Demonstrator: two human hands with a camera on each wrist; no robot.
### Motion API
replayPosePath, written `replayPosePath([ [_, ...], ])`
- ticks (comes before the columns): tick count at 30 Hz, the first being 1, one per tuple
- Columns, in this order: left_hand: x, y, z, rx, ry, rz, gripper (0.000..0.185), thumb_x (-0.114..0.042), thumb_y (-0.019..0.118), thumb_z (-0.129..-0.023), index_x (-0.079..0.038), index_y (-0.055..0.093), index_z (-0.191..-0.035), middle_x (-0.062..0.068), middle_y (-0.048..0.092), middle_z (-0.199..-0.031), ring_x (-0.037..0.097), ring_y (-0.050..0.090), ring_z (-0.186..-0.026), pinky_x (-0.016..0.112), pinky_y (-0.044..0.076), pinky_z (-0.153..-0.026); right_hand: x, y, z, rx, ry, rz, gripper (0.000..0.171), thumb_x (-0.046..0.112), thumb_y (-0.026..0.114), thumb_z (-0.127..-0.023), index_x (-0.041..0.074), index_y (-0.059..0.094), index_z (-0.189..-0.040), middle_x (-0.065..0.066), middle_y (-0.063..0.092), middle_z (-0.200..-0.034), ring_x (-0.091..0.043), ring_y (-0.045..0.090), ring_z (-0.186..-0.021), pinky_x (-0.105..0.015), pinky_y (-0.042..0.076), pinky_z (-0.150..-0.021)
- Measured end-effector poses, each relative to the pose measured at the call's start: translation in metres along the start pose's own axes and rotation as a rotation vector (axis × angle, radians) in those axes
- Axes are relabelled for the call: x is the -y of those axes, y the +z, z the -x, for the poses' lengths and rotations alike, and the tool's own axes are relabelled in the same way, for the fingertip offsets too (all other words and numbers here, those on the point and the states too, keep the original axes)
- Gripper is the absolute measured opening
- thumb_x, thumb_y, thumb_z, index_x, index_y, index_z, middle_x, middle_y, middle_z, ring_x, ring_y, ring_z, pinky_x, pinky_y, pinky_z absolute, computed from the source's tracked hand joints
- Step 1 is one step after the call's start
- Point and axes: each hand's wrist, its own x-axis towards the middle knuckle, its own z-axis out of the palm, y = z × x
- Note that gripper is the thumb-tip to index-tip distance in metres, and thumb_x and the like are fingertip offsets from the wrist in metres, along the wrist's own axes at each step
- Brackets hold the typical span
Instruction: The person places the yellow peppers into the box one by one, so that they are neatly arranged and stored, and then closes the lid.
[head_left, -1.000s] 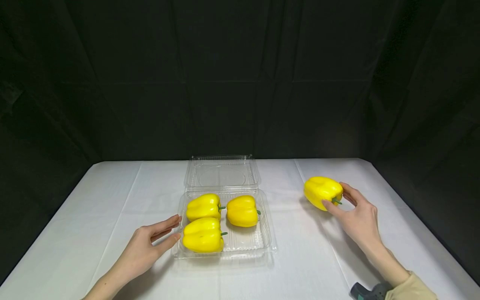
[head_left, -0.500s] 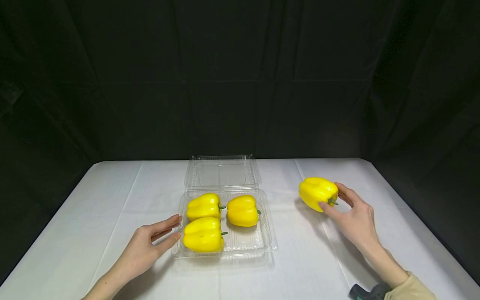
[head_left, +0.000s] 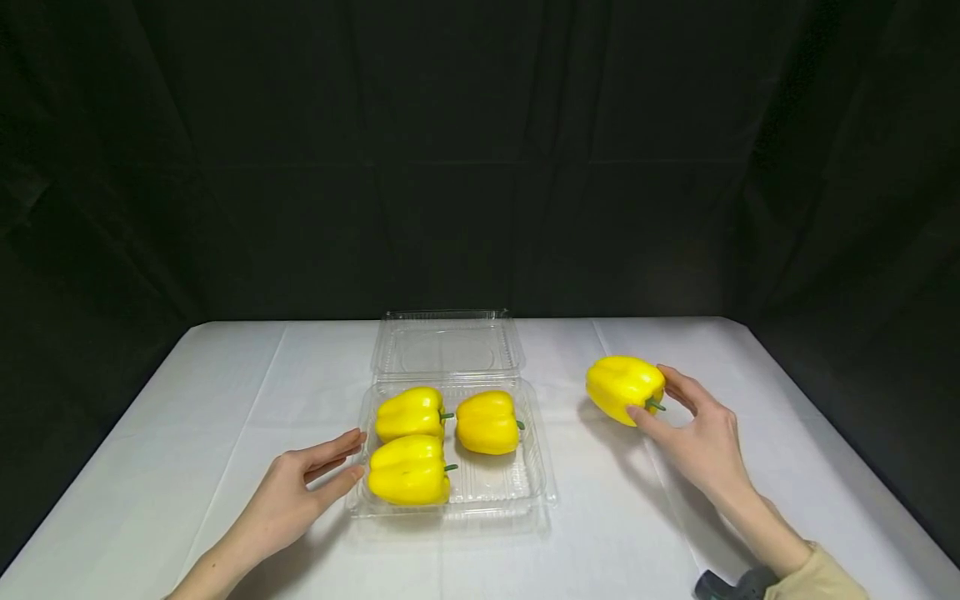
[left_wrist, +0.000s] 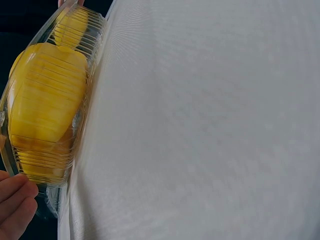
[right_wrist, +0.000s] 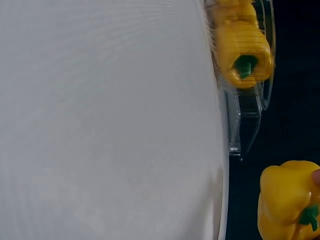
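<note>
On the right in the head view, my right hand [head_left: 701, 437] grips a yellow bell pepper [head_left: 624, 389] between thumb and fingers, stem toward the palm. The pepper is held off the table, its shadow below; the right wrist view shows that bell pepper [right_wrist: 287, 200] at the lower right corner. A clear plastic clamshell container [head_left: 491, 496] lies in the middle with its lid [head_left: 446, 346] folded back. Inside are three more yellow peppers: back left [head_left: 408, 414], front left [head_left: 408, 471] and right [head_left: 486, 422]. My left hand [head_left: 292, 496] touches the container's left rim with extended fingertips.
A white cloth covers the table [head_left: 585, 533]. Black curtains [head_left: 480, 167] stand behind it and along both sides. A dark device [head_left: 735, 586] is strapped at the right wrist, beside a beige sleeve [head_left: 813, 575].
My right hand has moved left toward the container, carrying the bell pepper with it. The left hand and the container keep their places.
</note>
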Motion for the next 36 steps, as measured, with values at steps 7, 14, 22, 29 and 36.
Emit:
replayPosePath([
  [7, 0.0, 0.0, 0.0, 0.005, 0.031, 0.012, 0.05, -0.026, 0.071, -0.094, -0.003, 0.059, -0.137, 0.011, 0.063, -0.136, 0.028, 0.064, -0.121, 0.039, 0.054, -0.099, 0.005, 0.005, 0.001, 0.009, -0.031, -0.011, 0.069, 0.029, 0.081, -0.086, 0.005, 0.052, -0.143, -0.021, 0.059, -0.138, -0.043, 0.055, -0.126, -0.075, 0.034, -0.101],
  [14, 0.002, 0.0, 0.0, 0.006, 0.008, 0.002, 0.052, -0.027, 0.072, -0.094, -0.004, 0.059, -0.138, 0.009, 0.064, -0.135, 0.027, 0.064, -0.121, 0.038, 0.054, -0.1, 0.01, 0.009, 0.0, 0.006, -0.058, -0.02, 0.068, 0.025, 0.082, -0.085, 0.003, 0.052, -0.142, -0.021, 0.06, -0.137, -0.042, 0.056, -0.124, -0.075, 0.035, -0.101],
  [22, 0.001, 0.001, 0.0, 0.0, 0.004, -0.008, 0.052, -0.027, 0.073, -0.093, -0.004, 0.059, -0.138, 0.008, 0.064, -0.134, 0.027, 0.064, -0.12, 0.037, 0.055, -0.099, 0.02, 0.012, 0.002, 0.011, -0.103, -0.044, 0.066, 0.021, 0.084, -0.083, 0.006, 0.055, -0.14, -0.019, 0.062, -0.135, -0.04, 0.058, -0.122, -0.073, 0.036, -0.102],
  [29, -0.001, 0.0, 0.0, 0.005, 0.014, 0.006, 0.051, -0.026, 0.072, -0.094, -0.004, 0.059, -0.138, 0.009, 0.064, -0.135, 0.027, 0.064, -0.121, 0.036, 0.055, -0.098, 0.028, 0.015, 0.003, 0.024, -0.117, -0.061, 0.066, 0.021, 0.084, -0.082, 0.007, 0.057, -0.14, -0.016, 0.063, -0.135, -0.038, 0.059, -0.122, -0.071, 0.036, -0.103],
  [36, -0.001, -0.001, 0.0, 0.005, 0.023, 0.007, 0.051, -0.026, 0.071, -0.094, -0.002, 0.059, -0.138, 0.011, 0.064, -0.135, 0.028, 0.064, -0.12, 0.039, 0.055, -0.099, 0.034, 0.02, 0.001, 0.028, -0.137, -0.088, 0.064, 0.02, 0.084, -0.082, 0.008, 0.058, -0.139, -0.016, 0.063, -0.135, -0.037, 0.06, -0.121, -0.073, 0.034, -0.104],
])
